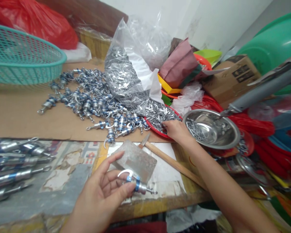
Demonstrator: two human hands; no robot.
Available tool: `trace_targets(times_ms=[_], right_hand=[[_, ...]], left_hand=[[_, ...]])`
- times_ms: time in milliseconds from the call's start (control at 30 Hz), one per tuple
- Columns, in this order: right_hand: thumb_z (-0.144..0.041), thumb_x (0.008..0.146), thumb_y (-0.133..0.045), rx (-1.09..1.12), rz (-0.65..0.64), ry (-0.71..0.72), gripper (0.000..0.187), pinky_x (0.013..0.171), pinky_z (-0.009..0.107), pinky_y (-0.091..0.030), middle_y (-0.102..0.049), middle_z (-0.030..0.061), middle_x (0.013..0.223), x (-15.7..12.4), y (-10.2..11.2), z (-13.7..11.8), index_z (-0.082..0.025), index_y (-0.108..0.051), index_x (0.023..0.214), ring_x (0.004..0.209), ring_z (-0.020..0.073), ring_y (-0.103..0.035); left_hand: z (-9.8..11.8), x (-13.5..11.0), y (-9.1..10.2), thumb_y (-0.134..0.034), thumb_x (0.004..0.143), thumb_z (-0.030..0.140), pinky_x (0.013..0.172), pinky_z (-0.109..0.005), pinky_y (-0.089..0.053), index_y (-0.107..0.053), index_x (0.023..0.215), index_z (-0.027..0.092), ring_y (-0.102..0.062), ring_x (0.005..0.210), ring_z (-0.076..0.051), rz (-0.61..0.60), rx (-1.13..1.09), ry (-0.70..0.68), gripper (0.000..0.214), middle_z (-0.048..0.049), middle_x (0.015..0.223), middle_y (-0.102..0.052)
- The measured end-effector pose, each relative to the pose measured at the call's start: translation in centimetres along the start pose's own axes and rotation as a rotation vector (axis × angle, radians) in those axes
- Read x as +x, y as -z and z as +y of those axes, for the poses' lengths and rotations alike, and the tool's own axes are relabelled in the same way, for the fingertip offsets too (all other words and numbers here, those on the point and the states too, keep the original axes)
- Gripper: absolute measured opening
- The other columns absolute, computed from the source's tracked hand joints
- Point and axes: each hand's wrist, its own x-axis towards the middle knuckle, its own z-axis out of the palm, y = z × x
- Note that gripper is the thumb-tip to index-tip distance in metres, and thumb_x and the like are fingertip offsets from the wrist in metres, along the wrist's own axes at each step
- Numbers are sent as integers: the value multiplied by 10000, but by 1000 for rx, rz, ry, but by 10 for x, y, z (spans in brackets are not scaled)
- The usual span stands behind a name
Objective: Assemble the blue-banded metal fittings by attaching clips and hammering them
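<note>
Head view shows your left hand (103, 191) pinching a hooked blue-banded silver metal cylinder (137, 185), long axis pointing rightward, while beyond and right of it your right hand (177, 130), closure unclear, touches flat silver metal pieces (158, 111) in a round red plastic tray (152, 128).

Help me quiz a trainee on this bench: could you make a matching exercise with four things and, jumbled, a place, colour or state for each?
1. Left hand
2. Right hand
3. Hammer
4. Basket

A. Teal
B. At the red tray
C. Has a wooden handle
D. Holding a blue-and-silver part

Pairs: 1-D, 2-B, 3-C, 4-A
</note>
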Motion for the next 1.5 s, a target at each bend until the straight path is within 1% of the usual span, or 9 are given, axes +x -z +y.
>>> trace_targets(times_ms=[300, 400, 533, 667, 900, 1067, 1200, 1367, 1500], right_hand=[[-115, 828, -519, 275, 166, 101, 202, 735, 292, -533, -699, 91, 881, -28, 23, -20, -108, -669, 963, 790, 179, -665], [-135, 820, -540, 469, 155, 306, 154, 661, 215, -543, -714, 14, 788, -68, 34, -51, -170, -686, 852, 708, 121, -669], [-9, 798, -472, 723, 338, 723, 240, 709, 247, -544, -722, 77, 812, -109, 38, -89, -120, -680, 843, 772, 145, -665], [-53, 844, -460, 684, 387, 755, 213, 711, 286, -541, -717, 92, 833, -118, 33, -105, -106, -661, 890, 775, 167, -652], [-150, 927, -382, 462, 322, 720, 271, 711, 323, -522, -715, 101, 838, -125, 38, -112, -120, -651, 906, 794, 201, -638], [-101, 892, -407, 601, 309, 608, 271, 788, 322, -508, -670, 98, 985, -135, 30, -102, -157, -643, 1014, 934, 200, -604], [-115, 880, -431, 545, 330, 304, 309, 853, 363, -485, -586, 123, 1116, -128, 11, -67, -181, -578, 1144, 1033, 214, -565], [-258, 851, -538, 291, 31, 69, 182, 716, 386, -513, -606, 71, 855, -118, -5, -35, -184, -605, 1003, 803, 237, -611], [-220, 866, -513, 411, 175, 77, 121, 682, 309, -508, -615, 58, 894, -133, 14, -39, -207, -564, 975, 793, 200, -620]], left_hand=[[-3, 6, 5, -785, 526, 196, 605, -199, -535, -426, 1225, 172, -693, 611, -155, 11, 1, -18, 787, 25, 610, -712], [-4, 8, 7, -785, 536, 198, 613, -224, -540, -411, 1235, 183, -696, 615, -169, -2, 1, -17, 793, 13, 629, -720], [-5, 8, 8, -788, 544, 189, 611, -227, -540, -396, 1243, 191, -682, 617, -160, -29, -21, -14, 801, 9, 636, -723], [-6, 9, 8, -798, 536, 167, 600, -209, -537, -390, 1237, 184, -676, 619, -150, -50, -71, -21, 812, 10, 635, -726], [-5, 8, 8, -795, 557, 161, 596, -186, -528, -381, 1242, 162, -652, 594, -117, -56, -56, -23, 800, 18, 622, -722], [-6, 8, 8, -799, 556, 168, 620, -204, -538, -379, 1252, 175, -671, 622, -134, -48, -71, -2, 814, 25, 633, -718], [-6, 7, 8, -789, 564, 205, 626, -236, -549, -388, 1250, 176, -696, 626, -167, -36, -38, 0, 796, 21, 645, -716], [-3, 6, 7, -800, 546, 229, 618, -178, -536, -419, 1229, 182, -685, 618, -132, 13, 10, 6, 784, 49, 624, -700], [-3, 5, 8, -791, 562, 245, 636, -193, -543, -408, 1239, 185, -694, 645, -146, -2, 28, 1, 779, 48, 635, -698]])
